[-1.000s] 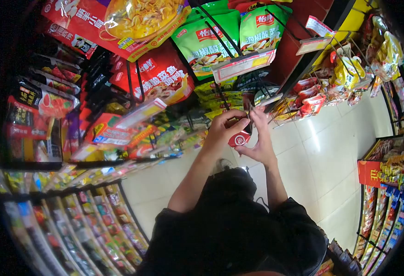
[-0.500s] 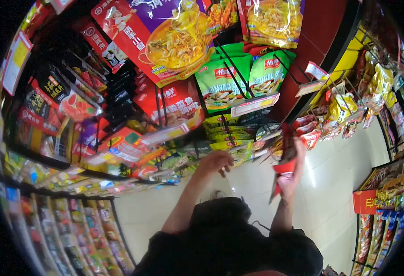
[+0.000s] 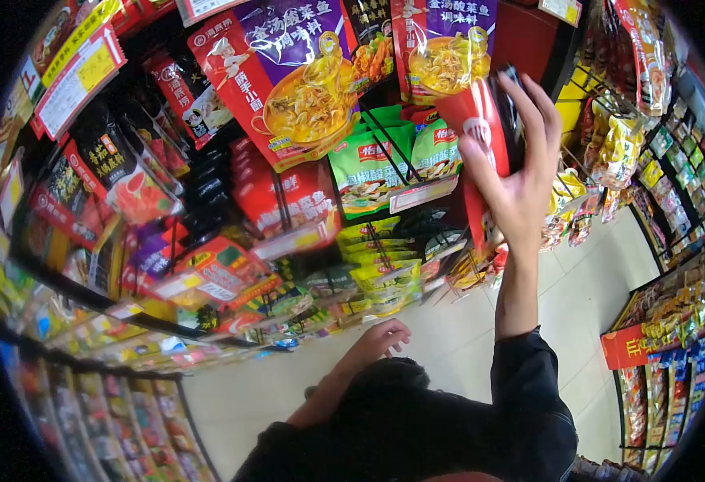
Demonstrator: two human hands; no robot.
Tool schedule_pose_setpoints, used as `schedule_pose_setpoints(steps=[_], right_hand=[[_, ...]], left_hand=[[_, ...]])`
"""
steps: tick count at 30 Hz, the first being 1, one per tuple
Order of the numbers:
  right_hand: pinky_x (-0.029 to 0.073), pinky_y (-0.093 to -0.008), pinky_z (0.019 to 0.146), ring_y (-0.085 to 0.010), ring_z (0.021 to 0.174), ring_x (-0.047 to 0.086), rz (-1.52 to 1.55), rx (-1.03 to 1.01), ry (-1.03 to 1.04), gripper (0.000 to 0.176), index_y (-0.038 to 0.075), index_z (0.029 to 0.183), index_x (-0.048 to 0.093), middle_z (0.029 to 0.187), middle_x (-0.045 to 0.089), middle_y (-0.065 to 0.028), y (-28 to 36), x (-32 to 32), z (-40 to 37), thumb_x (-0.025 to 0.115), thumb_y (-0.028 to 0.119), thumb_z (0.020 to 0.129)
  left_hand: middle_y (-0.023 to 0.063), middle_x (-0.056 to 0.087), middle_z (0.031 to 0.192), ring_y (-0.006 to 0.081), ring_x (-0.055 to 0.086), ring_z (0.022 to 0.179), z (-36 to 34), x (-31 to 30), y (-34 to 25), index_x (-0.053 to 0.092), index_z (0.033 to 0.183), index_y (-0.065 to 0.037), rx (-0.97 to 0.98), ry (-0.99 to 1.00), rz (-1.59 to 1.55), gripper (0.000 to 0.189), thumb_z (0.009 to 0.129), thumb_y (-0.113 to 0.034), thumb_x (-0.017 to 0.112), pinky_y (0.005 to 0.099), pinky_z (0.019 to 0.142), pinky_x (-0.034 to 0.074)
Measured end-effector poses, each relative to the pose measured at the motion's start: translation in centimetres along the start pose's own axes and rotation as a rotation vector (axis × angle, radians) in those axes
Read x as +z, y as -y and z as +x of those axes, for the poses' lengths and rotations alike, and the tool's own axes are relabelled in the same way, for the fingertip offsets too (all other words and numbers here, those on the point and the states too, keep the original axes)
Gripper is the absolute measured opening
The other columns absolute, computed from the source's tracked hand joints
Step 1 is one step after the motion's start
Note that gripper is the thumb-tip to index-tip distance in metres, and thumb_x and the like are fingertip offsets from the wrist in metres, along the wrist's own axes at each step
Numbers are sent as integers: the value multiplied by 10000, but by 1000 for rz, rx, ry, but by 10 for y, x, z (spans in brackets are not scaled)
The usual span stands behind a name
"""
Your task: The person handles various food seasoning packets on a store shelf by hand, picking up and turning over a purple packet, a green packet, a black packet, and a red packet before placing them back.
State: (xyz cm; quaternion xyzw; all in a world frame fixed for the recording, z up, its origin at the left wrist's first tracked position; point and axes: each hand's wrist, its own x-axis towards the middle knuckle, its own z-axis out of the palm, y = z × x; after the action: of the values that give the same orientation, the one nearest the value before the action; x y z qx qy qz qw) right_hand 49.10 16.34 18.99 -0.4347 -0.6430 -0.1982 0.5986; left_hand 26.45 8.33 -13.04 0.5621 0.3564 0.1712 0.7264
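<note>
My right hand point(image 3: 523, 181) is raised at the right end of the rack, its thumb and fingers wrapped round a red and black packet point(image 3: 481, 132). Part of the packet is hidden behind the palm. Just left of it hang green packets point(image 3: 370, 165), with a purple and red packet point(image 3: 445, 60) above. My left hand point(image 3: 382, 341) is held low over the floor, below the yellow-green packets point(image 3: 384, 281); its fingers are loosely curled and apart, holding nothing. A large purple and red packet point(image 3: 304, 88) hangs at the upper middle.
Black and red packets point(image 3: 115, 173) hang on the left, above lower shelves point(image 3: 127, 337). Price tags point(image 3: 425, 194) stick out on wire hooks. At right are hanging yellow packets point(image 3: 619, 149) and a further shelf with a red box point(image 3: 624, 347). Pale tiled floor point(image 3: 248, 418) lies below.
My right hand has risen with the packet from over the floor to the hanging packets. My left hand has moved slightly down. The view has shifted a little.
</note>
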Motion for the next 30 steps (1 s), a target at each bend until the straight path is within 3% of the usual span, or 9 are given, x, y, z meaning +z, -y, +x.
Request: schedule_pose_setpoints(steps=[5, 6, 7, 9, 12, 15, 24, 30], right_hand=[[534, -421, 950, -343, 1150, 630, -57, -78, -160, 622, 208, 1306, 652, 1348, 516, -149, -7, 48, 36, 857, 387, 746], [447, -405, 1043, -311, 1202, 572, 46, -31, -143, 588, 169, 1317, 655, 1357, 500, -156, 0, 52, 39, 852, 314, 783], [442, -438, 1061, -374, 1252, 555, 7, -74, -159, 644, 165, 1367, 609, 1397, 497, -217, 4, 59, 45, 790, 466, 828], [523, -376, 904, -276, 1064, 641, 24, -103, -307, 431, 39, 1211, 641, 1212, 593, -161, 23, 65, 58, 786, 244, 861], [466, -416, 1013, -342, 1220, 555, 115, -3, -239, 583, 67, 1314, 592, 1344, 470, -185, 24, 72, 65, 814, 271, 815], [470, -418, 1006, -340, 1208, 565, 12, -141, -313, 578, 57, 1299, 600, 1310, 505, -181, 20, 80, 73, 822, 275, 811], [472, -404, 1006, -321, 1219, 569, -33, 3, -253, 627, 16, 1277, 621, 1320, 530, -169, 39, 82, 72, 861, 312, 779], [458, -397, 1033, -325, 1236, 559, -65, -28, -280, 674, 0, 1334, 619, 1347, 520, -179, 29, 88, 70, 863, 300, 781]], left_hand=[[42, 659, 1002, 121, 631, 830, -11, -6, 7, 628, 1140, -64, 66, -28, -13, 225, 1029, -243, 549, 255, 648, 538], [40, 657, 1001, 120, 630, 830, -13, -8, 11, 628, 1139, -65, 61, -31, -14, 224, 1028, -242, 549, 252, 652, 534], [37, 656, 1000, 118, 630, 830, -13, -9, 15, 629, 1138, -65, 58, -36, -18, 223, 1027, -241, 549, 250, 656, 530], [33, 655, 1001, 116, 628, 832, -17, -8, 19, 630, 1135, -68, 36, -58, -27, 220, 1025, -240, 548, 247, 664, 522], [39, 654, 1000, 114, 630, 824, -24, -10, 17, 630, 1133, -61, 4, -102, -35, 226, 1031, -239, 535, 249, 662, 518], [57, 652, 990, 115, 638, 799, -22, -15, 27, 628, 1135, -38, 13, -124, -43, 248, 1044, -238, 513, 251, 642, 523], [41, 663, 1035, 121, 629, 846, -33, -23, 25, 632, 1151, -80, 60, -143, -74, 232, 1028, -261, 555, 259, 668, 525], [38, 663, 1037, 120, 628, 846, -37, -21, 24, 631, 1151, -89, 55, -152, -90, 218, 1028, -252, 555, 259, 671, 525]])
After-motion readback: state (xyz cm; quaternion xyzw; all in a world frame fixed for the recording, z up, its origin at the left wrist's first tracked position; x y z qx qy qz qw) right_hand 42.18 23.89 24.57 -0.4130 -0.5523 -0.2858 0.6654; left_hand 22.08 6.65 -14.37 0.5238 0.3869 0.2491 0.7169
